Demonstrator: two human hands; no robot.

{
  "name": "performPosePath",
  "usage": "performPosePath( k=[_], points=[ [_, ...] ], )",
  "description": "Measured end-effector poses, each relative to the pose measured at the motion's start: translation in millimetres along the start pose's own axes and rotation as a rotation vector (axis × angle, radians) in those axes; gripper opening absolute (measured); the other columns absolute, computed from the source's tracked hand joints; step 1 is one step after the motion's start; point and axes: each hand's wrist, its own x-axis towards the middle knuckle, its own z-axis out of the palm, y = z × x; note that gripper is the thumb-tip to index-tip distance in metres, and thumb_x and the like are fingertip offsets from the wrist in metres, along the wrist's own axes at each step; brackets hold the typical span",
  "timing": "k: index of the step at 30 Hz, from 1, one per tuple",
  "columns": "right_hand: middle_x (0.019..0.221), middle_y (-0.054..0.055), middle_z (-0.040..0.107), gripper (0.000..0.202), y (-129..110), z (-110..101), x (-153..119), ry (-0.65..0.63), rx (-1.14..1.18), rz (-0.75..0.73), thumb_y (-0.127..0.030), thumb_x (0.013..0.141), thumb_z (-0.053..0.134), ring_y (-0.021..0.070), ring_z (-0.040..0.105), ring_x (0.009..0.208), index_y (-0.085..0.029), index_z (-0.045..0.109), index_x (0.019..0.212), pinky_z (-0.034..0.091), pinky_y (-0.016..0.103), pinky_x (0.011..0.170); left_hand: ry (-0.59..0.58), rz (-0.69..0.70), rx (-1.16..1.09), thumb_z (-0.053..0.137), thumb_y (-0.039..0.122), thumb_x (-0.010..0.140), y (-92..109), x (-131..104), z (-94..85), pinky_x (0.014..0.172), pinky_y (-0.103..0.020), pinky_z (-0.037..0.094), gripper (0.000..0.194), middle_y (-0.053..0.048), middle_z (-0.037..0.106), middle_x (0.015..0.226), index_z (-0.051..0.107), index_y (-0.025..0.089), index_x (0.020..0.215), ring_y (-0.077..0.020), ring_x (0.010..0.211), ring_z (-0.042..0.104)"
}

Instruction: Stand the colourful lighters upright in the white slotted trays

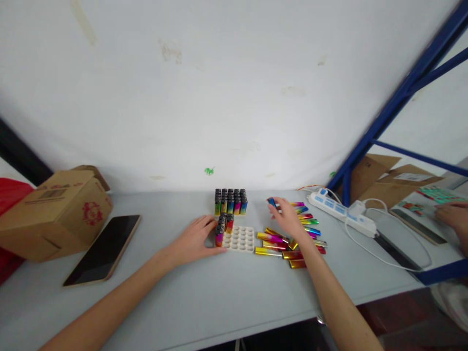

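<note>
A white tray (243, 239) with round holes lies on the grey table, several coloured lighters (219, 234) with black tops upright along its left side. My left hand (195, 237) rests at the tray's left edge, thumb and fingers apart around the corner, touching it or the lighters. My right hand (285, 214) is closed on a blue lighter (271, 201), held between thumb and fingers to the right of the tray. Behind the tray stands a block of upright lighters (231, 202). Under and beside my right forearm lie loose shiny coloured lighters (268, 251).
A black tablet (104, 248) and a cardboard box (54, 209) are on the left. At the right are a white power strip (341, 212) with cables and a blue metal frame (383, 117). Beyond it, another person's hand (453, 214) shows near open cardboard.
</note>
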Motion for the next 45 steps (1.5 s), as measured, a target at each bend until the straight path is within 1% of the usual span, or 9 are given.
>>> performPosePath(
  k=[2, 4, 6, 9, 12, 15, 21, 32, 45],
  points=[
    [0.096, 0.002, 0.072, 0.037, -12, 4, -2, -0.058, 0.268, 0.049, -0.055, 0.107, 0.059, 0.0171, 0.063, 0.064, -0.023, 0.065, 0.124, 0.054, 0.032, 0.064, -0.007, -0.006, 0.0, 0.08, 0.08, 0.093, 1, 0, -0.4, 0.115, -0.053, 0.06, 0.072, -0.018, 0.077, 0.133, 0.077, 0.018, 0.131, -0.0392, 0.123, 0.074],
    [0.08, -0.005, 0.063, 0.046, -26, 10, -5, -0.141, 0.432, 0.11, -0.067, 0.105, 0.059, 0.0138, 0.048, 0.052, -0.025, 0.062, 0.125, 0.042, 0.027, 0.051, -0.007, -0.011, -0.001, 0.082, 0.078, 0.093, 1, 1, -0.2, 0.116, -0.054, 0.059, 0.073, -0.018, 0.077, 0.134, 0.077, 0.017, 0.132, -0.0397, 0.124, 0.074],
    [0.069, -0.009, 0.052, 0.051, -38, 17, -9, -0.16, 0.453, 0.132, -0.074, 0.102, 0.06, 0.0136, 0.04, 0.05, -0.025, 0.063, 0.117, 0.032, 0.026, 0.048, -0.01, -0.012, -0.004, 0.083, 0.077, 0.093, 1, 1, 0.6, 0.117, -0.054, 0.059, 0.073, -0.018, 0.077, 0.135, 0.077, 0.017, 0.134, -0.0397, 0.125, 0.074],
    [0.063, -0.006, 0.047, 0.058, -52, 27, -13, -0.075, 0.331, 0.068, -0.082, 0.1, 0.057, 0.0152, 0.042, 0.057, -0.025, 0.062, 0.088, 0.033, 0.028, 0.053, -0.002, -0.01, -0.019, 0.083, 0.078, 0.092, 0, 0, 2.2, 0.118, -0.053, 0.059, 0.074, -0.018, 0.077, 0.137, 0.077, 0.018, 0.136, -0.0396, 0.126, 0.074],
    [0.061, -0.004, 0.041, 0.064, -62, 36, -17, 0.0, 0.187, 0.004, -0.079, 0.1, 0.054, 0.0148, 0.04, 0.062, -0.027, 0.044, 0.066, 0.032, 0.03, 0.059, 0.017, -0.006, -0.038, 0.083, 0.077, 0.092, -2, -1, 3.4, 0.12, -0.054, 0.058, 0.074, -0.017, 0.077, 0.139, 0.077, 0.02, 0.138, -0.0399, 0.128, 0.073],
    [0.06, -0.005, 0.032, 0.06, -68, 45, -20, 0.039, 0.105, -0.015, -0.07, 0.099, 0.052, 0.0137, 0.035, 0.061, -0.028, 0.033, 0.061, 0.026, 0.031, 0.061, 0.01, -0.01, -0.046, 0.084, 0.076, 0.092, -4, -1, 4.2, 0.121, -0.055, 0.057, 0.073, -0.016, 0.078, 0.139, 0.076, 0.02, 0.138, -0.0402, 0.128, 0.073],
    [0.058, -0.004, 0.037, 0.043, -71, 57, -22, 0.054, 0.071, -0.009, -0.057, 0.093, 0.047, 0.0138, 0.037, 0.059, -0.028, 0.039, 0.063, 0.024, 0.032, 0.062, 0.037, -0.007, -0.042, 0.086, 0.077, 0.09, -6, -2, 6.2, 0.119, -0.053, 0.058, 0.072, -0.014, 0.078, 0.136, 0.077, 0.022, 0.136, -0.0393, 0.127, 0.074],
    [0.059, -0.003, 0.039, 0.06, -74, 61, -22, -0.025, 0.104, -0.051, -0.072, 0.101, 0.049, 0.0146, 0.04, 0.061, -0.027, 0.04, 0.062, 0.027, 0.031, 0.061, 0.039, -0.004, -0.039, 0.088, 0.074, 0.089, -3, -1, 4.7, 0.117, -0.052, 0.059, 0.07, -0.015, 0.078, 0.133, 0.078, 0.021, 0.133, -0.0383, 0.123, 0.075],
    [0.056, -0.005, 0.035, 0.049, -75, 61, -24, -0.04, 0.079, -0.083, -0.058, 0.098, 0.051, 0.0133, 0.037, 0.058, -0.027, 0.038, 0.061, 0.025, 0.031, 0.06, 0.055, -0.024, -0.04, 0.089, 0.072, 0.088, -3, -2, 8.0, 0.117, -0.052, 0.059, 0.07, -0.015, 0.078, 0.135, 0.078, 0.021, 0.134, -0.0388, 0.124, 0.074]
  ],
)
